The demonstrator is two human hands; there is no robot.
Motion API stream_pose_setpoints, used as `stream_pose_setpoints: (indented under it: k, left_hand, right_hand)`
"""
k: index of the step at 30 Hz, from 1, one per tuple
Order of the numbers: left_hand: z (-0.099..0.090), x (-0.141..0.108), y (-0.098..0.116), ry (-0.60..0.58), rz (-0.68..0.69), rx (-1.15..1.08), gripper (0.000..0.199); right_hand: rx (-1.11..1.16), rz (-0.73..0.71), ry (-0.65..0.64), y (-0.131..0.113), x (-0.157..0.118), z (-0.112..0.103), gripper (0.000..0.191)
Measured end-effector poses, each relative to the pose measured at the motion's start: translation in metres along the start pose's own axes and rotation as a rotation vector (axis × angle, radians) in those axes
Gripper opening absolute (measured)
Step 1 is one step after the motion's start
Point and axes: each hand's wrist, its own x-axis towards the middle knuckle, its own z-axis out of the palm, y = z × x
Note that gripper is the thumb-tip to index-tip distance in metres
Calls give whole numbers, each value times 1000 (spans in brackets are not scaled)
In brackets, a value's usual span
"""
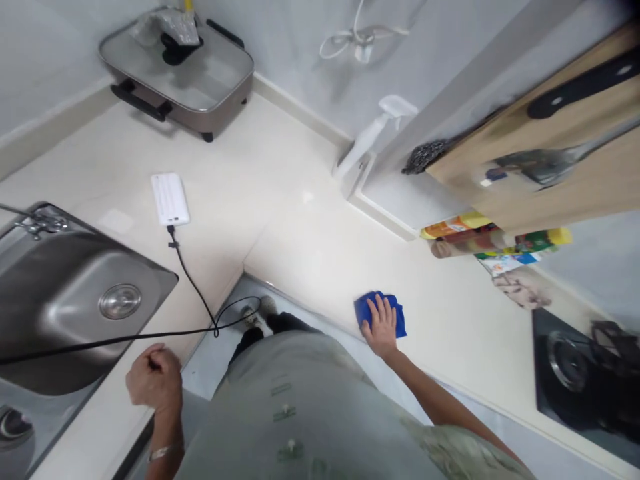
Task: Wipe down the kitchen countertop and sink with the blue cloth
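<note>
A blue cloth (400, 319) lies bunched on the pale countertop (310, 233), near its front edge. My right hand (381, 327) presses down on it from above, fingers over the fabric. At the sink's front side, my left hand (155, 377) is curled into a loose fist, and I see nothing in it. It is close to the counter edge beside the steel sink (165, 283). A black cable (193, 283) runs above that hand, apart from it, and plugs into a white power bank (171, 199) on the counter.
An electric pan with a glass lid (220, 73) stands in the back corner. Against the wall are a white spray bottle (365, 143), a cutting board (590, 173) with a knife (585, 87), and several bottles and packets (465, 233). A black gas stove (555, 400) sits at the right.
</note>
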Motion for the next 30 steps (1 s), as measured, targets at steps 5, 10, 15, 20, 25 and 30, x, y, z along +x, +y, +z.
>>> stream_pose_setpoints:
  k: [5, 10, 15, 20, 25, 30]
  left_hand:
    - [3, -1, -3, -26, 43, 12, 31]
    - [3, -2, -3, -40, 69, 22, 32]
    - [2, -2, -2, -51, 36, 40, 30]
    - [-1, -1, 9, -29, 3, 92, 34]
    - [-6, -1, 22, -18, -2, 155, 37]
    - [-6, -1, 32, 15, -21, 197, 35]
  right_hand:
    - [-4, 74, -17, -68, 31, -1, 75]
    - [119, -31, 25, -165, 89, -7, 68]
    - [293, -156, 41, -244, 146, -18, 67]
    - [381, -241, 31, -290, 185, -26, 67]
    - [431, -467, -3, -242, 162, -27, 63]
    - [428, -534, -25, -119, 90, -22, 63]
